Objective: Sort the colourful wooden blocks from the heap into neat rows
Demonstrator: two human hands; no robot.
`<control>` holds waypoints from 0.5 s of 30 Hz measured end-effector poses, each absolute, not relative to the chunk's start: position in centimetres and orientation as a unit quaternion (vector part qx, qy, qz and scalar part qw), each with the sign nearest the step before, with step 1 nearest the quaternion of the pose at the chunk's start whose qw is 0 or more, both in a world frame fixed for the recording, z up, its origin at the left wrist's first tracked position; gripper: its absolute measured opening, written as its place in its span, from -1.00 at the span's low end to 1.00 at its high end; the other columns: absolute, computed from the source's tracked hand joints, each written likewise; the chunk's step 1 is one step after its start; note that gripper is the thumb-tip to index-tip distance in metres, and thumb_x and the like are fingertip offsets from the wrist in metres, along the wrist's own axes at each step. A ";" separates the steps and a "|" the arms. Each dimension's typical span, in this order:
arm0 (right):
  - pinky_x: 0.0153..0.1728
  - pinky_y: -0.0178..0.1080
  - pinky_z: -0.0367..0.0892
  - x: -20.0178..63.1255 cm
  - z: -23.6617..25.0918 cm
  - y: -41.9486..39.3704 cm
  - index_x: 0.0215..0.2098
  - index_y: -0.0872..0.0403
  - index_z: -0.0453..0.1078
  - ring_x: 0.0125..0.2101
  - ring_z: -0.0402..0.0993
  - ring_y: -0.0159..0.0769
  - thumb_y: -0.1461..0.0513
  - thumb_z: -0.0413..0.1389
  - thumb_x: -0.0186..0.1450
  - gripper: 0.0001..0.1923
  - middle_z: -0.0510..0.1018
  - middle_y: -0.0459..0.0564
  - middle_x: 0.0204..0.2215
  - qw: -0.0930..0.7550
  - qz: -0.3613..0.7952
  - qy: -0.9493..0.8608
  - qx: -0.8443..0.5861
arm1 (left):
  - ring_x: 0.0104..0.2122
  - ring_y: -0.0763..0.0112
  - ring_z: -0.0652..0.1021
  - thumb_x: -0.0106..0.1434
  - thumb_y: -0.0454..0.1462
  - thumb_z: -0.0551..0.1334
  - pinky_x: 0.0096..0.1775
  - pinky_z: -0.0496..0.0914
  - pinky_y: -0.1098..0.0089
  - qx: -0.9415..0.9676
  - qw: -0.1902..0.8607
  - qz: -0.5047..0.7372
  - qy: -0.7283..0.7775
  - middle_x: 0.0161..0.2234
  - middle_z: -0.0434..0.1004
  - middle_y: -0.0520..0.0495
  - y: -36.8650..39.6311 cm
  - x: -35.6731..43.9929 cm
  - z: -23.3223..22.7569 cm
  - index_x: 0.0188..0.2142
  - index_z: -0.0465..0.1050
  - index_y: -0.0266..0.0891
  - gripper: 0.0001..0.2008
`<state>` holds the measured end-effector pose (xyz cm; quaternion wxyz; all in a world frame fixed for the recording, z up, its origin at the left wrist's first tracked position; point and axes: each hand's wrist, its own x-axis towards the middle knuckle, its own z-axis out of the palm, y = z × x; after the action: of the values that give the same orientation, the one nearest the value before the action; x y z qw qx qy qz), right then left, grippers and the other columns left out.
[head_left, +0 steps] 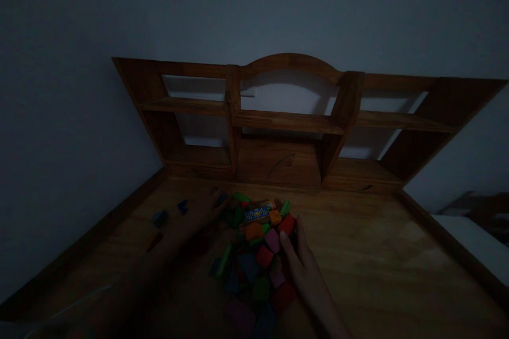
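"With the pile [264,258] taken as the dial's centre, what is met first?"

"At about six o'clock, a pink block [240,317] is seen, dimly lit, at the near edge."

"And the hands?"

"The right hand [304,260] is placed at three. Its thumb is spread from the fingers, and a red block [288,224] is bordered by them between one and two. The left hand [209,208] is held near ten. It is blurred, so whether the dark block [221,199] at its fingertips is pinched cannot be told."

"How are the blocks best handled?"

"With low, light fingertips, it is judged; if the red block is pressed hard, its neighbours may be toppled. One side is best steadied while the other is worked."

"And farther off?"

"The printed block [257,214] is set at twelve, a stray blue block [160,217] is left between nine and ten, and the shelf [278,161] is stood beyond at twelve."
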<state>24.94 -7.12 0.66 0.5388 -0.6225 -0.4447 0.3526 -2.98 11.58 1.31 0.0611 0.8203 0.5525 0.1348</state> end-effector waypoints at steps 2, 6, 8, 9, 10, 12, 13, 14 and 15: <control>0.42 0.19 -0.21 24.6 0.8 -7.3 0.46 0.04 0.11 0.46 -0.13 0.01 -0.22 0.17 0.26 -0.04 0.08 0.14 0.45 0.542 0.344 -0.449 -0.621 | 0.16 -0.04 0.46 0.42 -0.10 0.06 0.12 0.36 0.07 0.822 0.055 0.118 0.554 0.20 0.39 -0.39 12.3 -2.7 1.1 0.18 0.39 -0.25 -0.56; 0.42 0.16 -0.16 24.8 0.9 -7.4 0.48 0.03 0.06 0.46 -0.11 0.00 -0.21 0.17 0.27 -0.03 0.09 0.13 0.45 0.548 0.328 -0.465 -0.613 | 0.01 0.06 0.54 0.36 -0.21 0.12 0.03 0.41 0.14 0.816 0.087 0.092 0.563 0.16 0.42 -0.34 12.6 -2.1 1.2 0.14 0.43 -0.23 -0.61; 0.42 0.15 -0.14 25.2 0.9 -7.6 0.48 0.00 0.06 0.46 -0.08 0.00 -0.19 0.18 0.28 -0.05 0.07 0.11 0.46 0.545 0.329 -0.464 -0.616 | -0.03 0.10 0.57 0.38 -0.22 0.08 0.01 0.42 0.18 0.813 0.116 0.097 0.563 0.11 0.47 -0.34 12.6 -2.1 1.3 0.09 0.47 -0.27 -0.63; 0.42 0.15 -0.15 25.4 0.9 -7.8 0.48 -0.01 0.04 0.46 -0.08 -0.01 -0.18 0.18 0.29 -0.06 0.06 0.10 0.47 0.542 0.331 -0.462 -0.619 | -0.04 0.10 0.58 0.39 -0.21 0.07 0.00 0.43 0.19 0.808 0.128 0.107 0.566 0.09 0.49 -0.34 12.6 -2.2 1.4 0.08 0.48 -0.29 -0.63; 0.42 0.15 -0.15 25.6 0.9 -8.0 0.49 -0.02 0.02 0.46 -0.08 -0.02 -0.17 0.17 0.30 -0.07 0.04 0.09 0.47 0.541 0.332 -0.460 -0.621 | -0.03 0.09 0.58 0.39 -0.19 0.08 0.01 0.43 0.19 0.800 0.136 0.122 0.572 0.08 0.51 -0.33 12.7 -2.5 1.4 0.08 0.48 -0.29 -0.62; 0.43 0.14 -0.15 26.1 1.1 -8.4 0.50 -0.04 -0.02 0.47 -0.12 -0.05 -0.15 0.14 0.34 -0.10 0.00 0.05 0.49 0.547 0.327 -0.455 -0.622 | 0.00 0.07 0.58 0.38 -0.14 0.10 0.06 0.43 0.18 0.778 0.140 0.173 0.588 0.08 0.53 -0.32 12.6 -3.0 1.6 0.11 0.47 -0.31 -0.57; 0.43 0.14 -0.16 26.3 1.2 -8.7 0.50 -0.05 -0.04 0.47 -0.13 -0.05 -0.15 0.12 0.35 -0.11 -0.01 0.03 0.49 0.551 0.322 -0.453 -0.623 | 0.02 0.06 0.57 0.36 -0.11 0.12 0.08 0.42 0.16 0.767 0.140 0.209 0.590 0.09 0.53 -0.31 12.4 -3.3 1.8 0.13 0.45 -0.32 -0.54; 0.43 0.14 -0.15 26.6 1.2 -9.0 0.50 -0.07 -0.05 0.47 -0.13 -0.05 -0.14 0.11 0.37 -0.13 0.00 0.02 0.49 0.555 0.316 -0.450 -0.624 | 0.04 0.06 0.56 0.36 -0.08 0.13 0.10 0.42 0.15 0.757 0.146 0.245 0.587 0.09 0.53 -0.30 12.0 -3.6 2.1 0.15 0.45 -0.32 -0.51; 0.43 0.14 -0.13 26.8 1.3 -9.3 0.50 -0.08 -0.04 0.46 -0.10 -0.04 -0.14 0.09 0.38 -0.16 0.03 0.01 0.48 0.558 0.310 -0.446 -0.628 | 0.05 0.06 0.55 0.36 -0.05 0.14 0.11 0.43 0.15 0.751 0.158 0.276 0.578 0.10 0.54 -0.28 11.3 -3.7 2.5 0.15 0.45 -0.32 -0.49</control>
<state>26.80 -9.34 1.25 0.5577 -0.6280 -0.4456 0.3098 -3.74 11.26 2.51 0.1584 0.7515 0.5781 0.2756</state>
